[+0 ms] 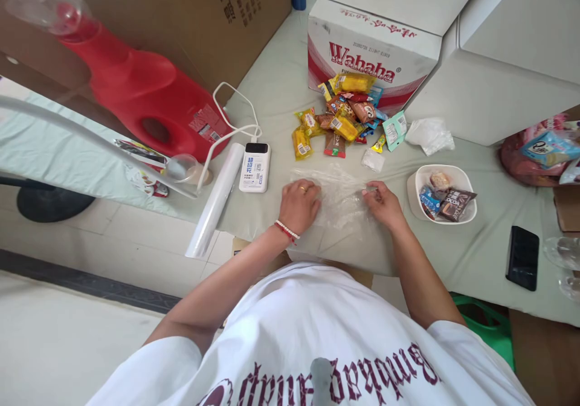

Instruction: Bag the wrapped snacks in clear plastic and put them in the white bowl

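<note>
A person in a white printed T-shirt works at a cloth-covered table (272, 101), both hands on a clear plastic bag (341, 199) lying flat at the centre of the frame. The left hand (299, 205) (a ring on one finger, a red-and-white bracelet at the wrist) presses palm-down on the bag's left edge, fingers loosely curled and closed on nothing. The right hand (384, 203) pinches the bag's right edge between thumb and fingertips.

Just above the bag, toward the upper centre, a heap of wrapped snacks (341, 122) spills in front of a red-and-white Wahaha carton (369, 46). To the right of the right hand, a white bowl (413, 191) holds a few more packets. At centre left, a white power bank (254, 166) with its cable lies beside a roll of clear plastic (216, 200) that overhangs the table edge. A red jug (136, 92) fills the upper left. A black phone (522, 257) lies at the lower right, well apart from the hands.
</note>
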`<state>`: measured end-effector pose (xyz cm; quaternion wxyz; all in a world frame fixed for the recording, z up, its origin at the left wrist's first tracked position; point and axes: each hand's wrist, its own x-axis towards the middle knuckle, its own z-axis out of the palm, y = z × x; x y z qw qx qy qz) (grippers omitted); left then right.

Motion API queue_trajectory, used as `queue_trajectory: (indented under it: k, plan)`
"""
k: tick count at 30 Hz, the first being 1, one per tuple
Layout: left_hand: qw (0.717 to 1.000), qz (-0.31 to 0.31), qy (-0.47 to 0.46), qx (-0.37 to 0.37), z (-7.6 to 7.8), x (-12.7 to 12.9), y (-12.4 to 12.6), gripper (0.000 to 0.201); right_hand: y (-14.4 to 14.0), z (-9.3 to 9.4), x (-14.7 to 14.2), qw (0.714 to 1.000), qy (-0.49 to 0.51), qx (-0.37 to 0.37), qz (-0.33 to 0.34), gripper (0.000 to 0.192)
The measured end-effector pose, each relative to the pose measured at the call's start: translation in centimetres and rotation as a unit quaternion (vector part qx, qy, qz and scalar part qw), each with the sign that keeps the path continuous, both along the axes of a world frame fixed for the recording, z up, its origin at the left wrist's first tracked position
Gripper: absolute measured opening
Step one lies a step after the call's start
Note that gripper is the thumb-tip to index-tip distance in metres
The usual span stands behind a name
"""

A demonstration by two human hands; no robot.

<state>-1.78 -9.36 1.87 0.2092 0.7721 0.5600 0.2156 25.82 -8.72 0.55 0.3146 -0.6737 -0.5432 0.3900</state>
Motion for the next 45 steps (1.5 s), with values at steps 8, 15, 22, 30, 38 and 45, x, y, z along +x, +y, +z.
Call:
queue_trajectory:
  k: [8,15,22,30,38,45]
  plan:
    - [0.991,-0.107,0.062,-0.043,-3.4,-2.8,-2.5,0.056,0.2,1.6,1.6,0.963,-0.258,0.073,-0.014,0.039]
    - [0.992,-0.100,0.035,-0.075,-2.0,-3.0,-1.8,0.068,5.0,1.8,-0.8,0.959,-0.267,-0.010,0.091,0.030]
    - [0.997,0.035,0.075,-0.006,-0.1,-0.4,0.3,0.034,8.9,4.8,-0.6,0.928,-0.358,0.099,0.013,0.035]
    - [0.989,-0.047,0.137,-0.042,-2.0,-1.3,0.5,0.069,16.6,4.5,-5.8,0.888,-0.409,0.175,0.113,0.057]
    - [0.977,-0.087,0.173,-0.084,-2.4,-2.3,0.6,0.103,7.7,7.6,-4.1,0.867,-0.323,0.212,0.315,0.056]
    - [0.989,-0.031,0.145,0.013,-2.0,-3.4,-1.3,0.077,1.5,3.6,-4.8,0.879,-0.334,0.119,0.319,0.064]
